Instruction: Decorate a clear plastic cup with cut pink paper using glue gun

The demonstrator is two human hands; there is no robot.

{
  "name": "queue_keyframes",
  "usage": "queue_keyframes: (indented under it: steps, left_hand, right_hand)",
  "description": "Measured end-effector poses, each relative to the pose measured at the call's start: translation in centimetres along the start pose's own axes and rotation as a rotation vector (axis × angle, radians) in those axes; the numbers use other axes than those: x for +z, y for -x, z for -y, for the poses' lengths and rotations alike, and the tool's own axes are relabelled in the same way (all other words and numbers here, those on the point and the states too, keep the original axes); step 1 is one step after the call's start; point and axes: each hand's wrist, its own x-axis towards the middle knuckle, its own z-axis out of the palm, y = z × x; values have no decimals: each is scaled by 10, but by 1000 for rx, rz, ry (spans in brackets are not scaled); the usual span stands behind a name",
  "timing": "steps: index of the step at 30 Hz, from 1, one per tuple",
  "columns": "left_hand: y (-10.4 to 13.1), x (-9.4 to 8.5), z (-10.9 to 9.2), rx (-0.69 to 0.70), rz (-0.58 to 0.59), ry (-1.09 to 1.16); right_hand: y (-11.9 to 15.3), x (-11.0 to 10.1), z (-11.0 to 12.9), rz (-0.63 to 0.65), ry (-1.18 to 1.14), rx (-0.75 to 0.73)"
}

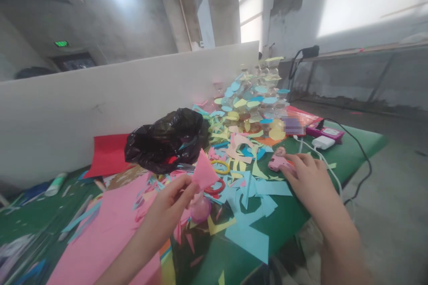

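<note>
My left hand pinches a pink paper piece with a pointed top, held up over the scraps. Just below it is a clear, pinkish rounded object, partly behind my fingers; whether I hold it too is unclear. At the right, my right hand has its fingers curled on a small pink tool lying by the table's right edge. Yellow scissor-like handles and a red ring handle lie among the paper scraps between my hands.
A black plastic bag stands behind my left hand. Large pink sheets lie left. Stacked clear cups with coloured paper discs rise at the back. A white charger, a purple power strip and cables are at right.
</note>
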Motion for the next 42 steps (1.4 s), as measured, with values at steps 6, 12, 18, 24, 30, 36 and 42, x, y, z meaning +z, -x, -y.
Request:
queue_keyframes:
  steps: [6,12,18,24,30,36,42]
  left_hand:
    - [0,-5,-4,-10,-55,61]
    - [-4,-15,-1,-10,-122,126]
    - [-13,-27,15,-10,-239,158]
    - [-23,-34,36,-27,-241,211]
    - [-33,-36,47,-81,-265,271]
    - [-37,-33,45,-97,-268,385]
    - [-36,-34,46,-56,-199,334]
  right_hand:
    - [-7,-26,32,-69,-289,24]
    - [-7,-35,70,18,-457,-87]
    - [-11,-30,109,211,-397,-229]
    - [-46,-30,152,609,-129,-470]
    - [-66,12,159,675,-105,-451]
    - [-62,38,158,625,-153,-500]
    - [-65,29,158,594,-181,-410]
